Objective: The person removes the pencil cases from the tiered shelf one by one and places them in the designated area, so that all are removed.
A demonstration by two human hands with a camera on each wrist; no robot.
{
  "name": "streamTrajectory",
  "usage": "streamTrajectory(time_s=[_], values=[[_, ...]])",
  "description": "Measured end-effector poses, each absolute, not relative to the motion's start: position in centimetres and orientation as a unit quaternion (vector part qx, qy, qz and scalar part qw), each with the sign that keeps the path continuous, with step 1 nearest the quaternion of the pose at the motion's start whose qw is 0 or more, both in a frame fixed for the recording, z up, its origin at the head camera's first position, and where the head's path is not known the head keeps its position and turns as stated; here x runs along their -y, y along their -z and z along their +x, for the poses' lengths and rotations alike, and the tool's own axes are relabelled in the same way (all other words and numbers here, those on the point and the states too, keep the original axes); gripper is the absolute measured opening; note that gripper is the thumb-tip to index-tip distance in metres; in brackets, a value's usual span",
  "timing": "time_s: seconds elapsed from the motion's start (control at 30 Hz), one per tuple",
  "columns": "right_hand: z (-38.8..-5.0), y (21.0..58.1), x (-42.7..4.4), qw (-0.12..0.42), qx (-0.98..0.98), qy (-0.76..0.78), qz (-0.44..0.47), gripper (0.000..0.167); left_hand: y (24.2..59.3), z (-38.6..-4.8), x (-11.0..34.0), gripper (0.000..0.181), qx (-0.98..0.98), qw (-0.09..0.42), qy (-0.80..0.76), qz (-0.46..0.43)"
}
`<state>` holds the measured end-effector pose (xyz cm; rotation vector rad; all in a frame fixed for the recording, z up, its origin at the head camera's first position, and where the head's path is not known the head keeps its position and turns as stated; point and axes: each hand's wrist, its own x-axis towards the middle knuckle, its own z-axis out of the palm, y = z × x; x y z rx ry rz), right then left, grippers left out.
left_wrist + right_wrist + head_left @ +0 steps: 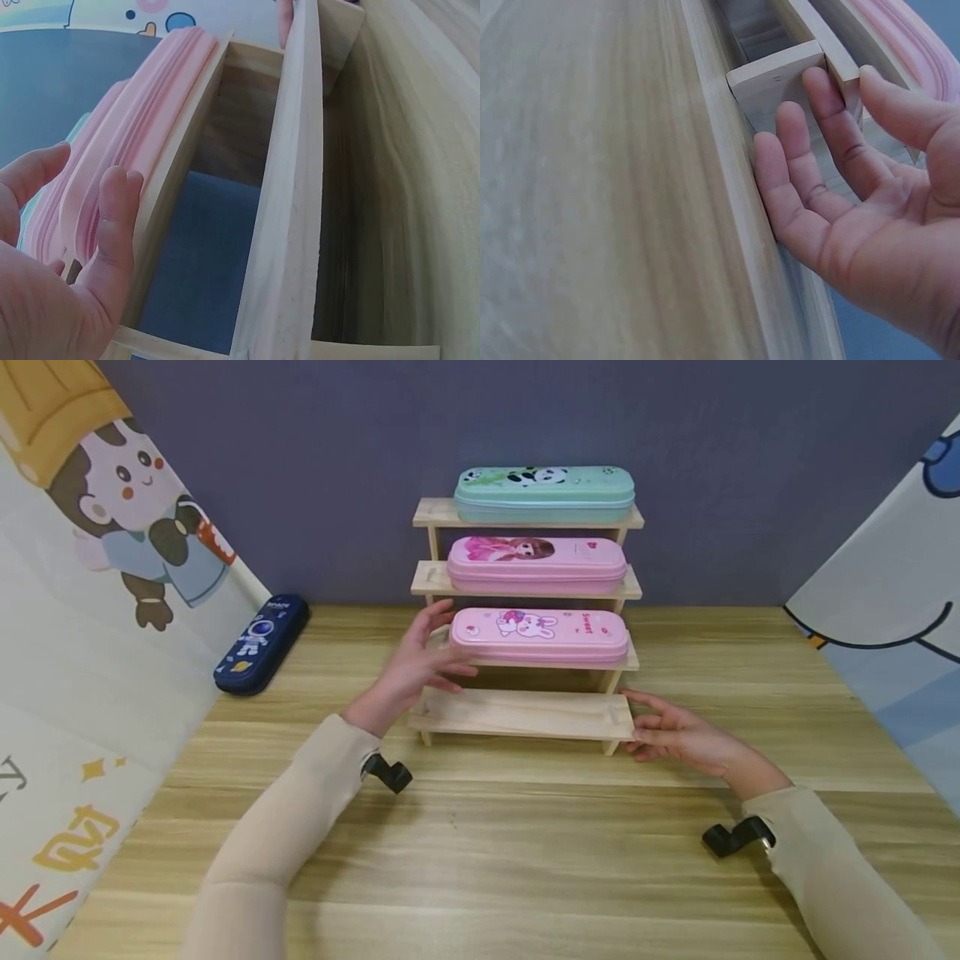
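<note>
1. The fingers of the left hand [405,675] are spread apart and a little bent, and they grip nothing. They are at the left end of the pink bunny case [540,635]; whether they touch it, I cannot tell.
2. The fingers of the right hand [678,739] are softly bent, without a grip around anything. Their tips are at the right end of the lowest step [517,712], very close to the wood or touching it.
3. This step belongs to a wooden stand [430,578] with four levels, which is standing on the table [487,852] between the two hands.
4. The pink bunny case lies lengthwise on the level just above the lowest step.
5. One level higher lies a pink girl case [536,566], and on the top level a mint panda case [543,497].
6. Both forearms wear beige sleeves [277,835], and near each wrist is a black clip [387,772].
7. Well apart, at the left edge of the table, lies a navy astronaut case [262,645].
8. Behind the stand is a dark wall [337,485]; at the left side hangs a cartoon banner [142,518].
</note>
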<state>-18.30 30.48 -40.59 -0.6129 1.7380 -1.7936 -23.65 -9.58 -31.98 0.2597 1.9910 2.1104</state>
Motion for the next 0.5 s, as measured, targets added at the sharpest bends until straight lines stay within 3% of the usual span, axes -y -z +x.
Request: streamTrajectory(time_s=[0.33,0.5], values=[[-18.30,40.43,-30.48,0.281,-0.650,0.669,-0.227,0.071,32.28,-24.36,9.18,0.083,-0.677,0.165,-0.708,0.112],[-18.17,40.38,-30.41,0.281,-0.648,0.671,-0.227,0.070,32.48,-24.34,8.90,0.082,-0.670,0.159,-0.717,0.108]])
